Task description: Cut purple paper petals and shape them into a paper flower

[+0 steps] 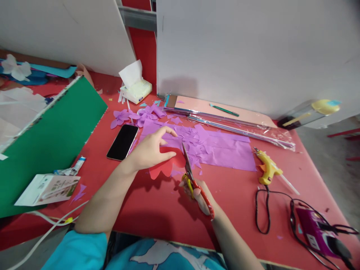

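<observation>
My left hand (153, 150) holds a red paper piece (161, 169) with scalloped, petal-like edges. The thumb lies over the paper, the index finger is curved away from it, and the other fingertips are partly hidden. In my right hand (198, 193) is a pair of scissors (188, 165) with red and yellow handles. Its blades point away from me and look nearly closed, beside the right edge of the red paper. Beyond both hands, purple paper sheets (225, 150) lie flat under a heap of purple scraps (194, 140).
Left are a black phone (123, 142), purple paper flowers (146, 114), a tissue pack (137, 92) and a green board (56, 150). Wrapped paper packs (225, 112) carry a green pen-like tool (225, 110). Right are a yellow glue gun (268, 168), its cord, and a purple box (317, 232).
</observation>
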Demonstrator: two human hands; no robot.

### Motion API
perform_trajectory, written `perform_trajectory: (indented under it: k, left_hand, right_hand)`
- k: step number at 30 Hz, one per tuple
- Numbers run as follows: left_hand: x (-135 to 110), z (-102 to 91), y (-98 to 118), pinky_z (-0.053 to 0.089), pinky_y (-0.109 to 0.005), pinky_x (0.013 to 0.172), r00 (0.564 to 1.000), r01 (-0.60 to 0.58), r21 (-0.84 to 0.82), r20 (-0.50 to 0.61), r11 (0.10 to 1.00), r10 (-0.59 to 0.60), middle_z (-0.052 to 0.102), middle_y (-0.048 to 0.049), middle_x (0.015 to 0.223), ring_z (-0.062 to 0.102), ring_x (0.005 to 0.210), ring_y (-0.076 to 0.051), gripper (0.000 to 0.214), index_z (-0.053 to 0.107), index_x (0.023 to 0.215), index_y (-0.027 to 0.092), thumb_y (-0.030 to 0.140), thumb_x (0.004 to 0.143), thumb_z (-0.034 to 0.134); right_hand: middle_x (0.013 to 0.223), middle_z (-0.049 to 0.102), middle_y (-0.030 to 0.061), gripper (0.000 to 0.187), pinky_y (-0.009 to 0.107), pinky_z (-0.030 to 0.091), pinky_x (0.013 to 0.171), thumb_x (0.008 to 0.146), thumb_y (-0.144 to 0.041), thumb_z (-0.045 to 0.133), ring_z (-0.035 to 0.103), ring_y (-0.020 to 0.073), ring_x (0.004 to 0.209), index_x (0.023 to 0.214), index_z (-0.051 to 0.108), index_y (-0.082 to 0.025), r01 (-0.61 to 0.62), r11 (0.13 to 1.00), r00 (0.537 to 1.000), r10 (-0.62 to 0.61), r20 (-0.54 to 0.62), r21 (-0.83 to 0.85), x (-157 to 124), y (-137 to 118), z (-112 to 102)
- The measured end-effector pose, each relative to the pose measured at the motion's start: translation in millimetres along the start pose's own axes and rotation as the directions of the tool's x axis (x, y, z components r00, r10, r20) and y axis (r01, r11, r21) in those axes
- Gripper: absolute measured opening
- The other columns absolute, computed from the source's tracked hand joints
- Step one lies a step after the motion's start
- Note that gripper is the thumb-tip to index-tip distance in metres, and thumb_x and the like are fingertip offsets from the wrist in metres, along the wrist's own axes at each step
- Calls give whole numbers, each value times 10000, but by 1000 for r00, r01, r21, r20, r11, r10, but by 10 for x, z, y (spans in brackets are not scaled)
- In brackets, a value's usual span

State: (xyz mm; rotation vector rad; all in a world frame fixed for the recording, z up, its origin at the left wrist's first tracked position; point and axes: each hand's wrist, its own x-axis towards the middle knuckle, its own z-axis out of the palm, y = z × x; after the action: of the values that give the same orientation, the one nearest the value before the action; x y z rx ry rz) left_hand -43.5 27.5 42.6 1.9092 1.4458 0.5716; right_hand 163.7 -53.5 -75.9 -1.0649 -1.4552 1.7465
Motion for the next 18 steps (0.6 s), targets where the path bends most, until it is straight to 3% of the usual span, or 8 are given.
perform_trajectory:
  k: [13, 18]
  left_hand:
    - [16, -56, -22, 406, -236, 646, 999, 8, 8, 53, 1000, -9, 493, 22, 765, 543, 773, -161, 398, 470, 1056, 237, 259, 678, 590]
    - [34, -65, -72, 393, -225, 574, 997, -5, 7, 76, 1000, 4, 375, 70, 580, 486, 561, -116, 404, 470, 1066, 239, 281, 683, 593]
  right_hand:
    - [511, 348, -39, 694, 190, 233, 337, 628, -788, 403, 282, 57, 405, 766, 598, -136, -92, 990, 994, 84, -70, -110, 10, -21, 2]
    - [463, 333, -47, 616, 196, 231, 337, 642, -752, 448, 292, 64, 386, 677, 572, -149, -102, 983, 989, 84, -122, -153, 14, -50, 19]
